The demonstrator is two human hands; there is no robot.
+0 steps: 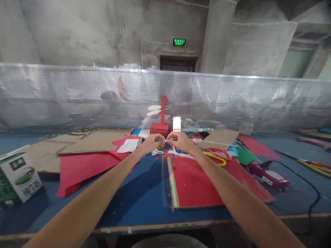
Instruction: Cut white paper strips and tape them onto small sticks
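Note:
My left hand (154,142) and my right hand (179,140) meet fingertip to fingertip above the middle of the cluttered table. Both are closed in a pinch on a small white piece (166,140), perhaps paper; its full shape is hidden by the fingers. Just behind them stands a red paper-covered box (159,129) with a tall hooked red strip (162,112) rising from it. White scraps (157,152) lie beneath the hands. Nearer to me is a stack of coloured paper (198,182), red on top, in a clear sleeve.
Scissors with red and yellow handles (216,157) rest by my right forearm. Farther right are a purple power strip (270,176) and its black cable (314,189). Cardboard (88,139), red paper (82,168) and a green-white carton (22,179) occupy the left. A perforated metal screen (207,96) closes the back.

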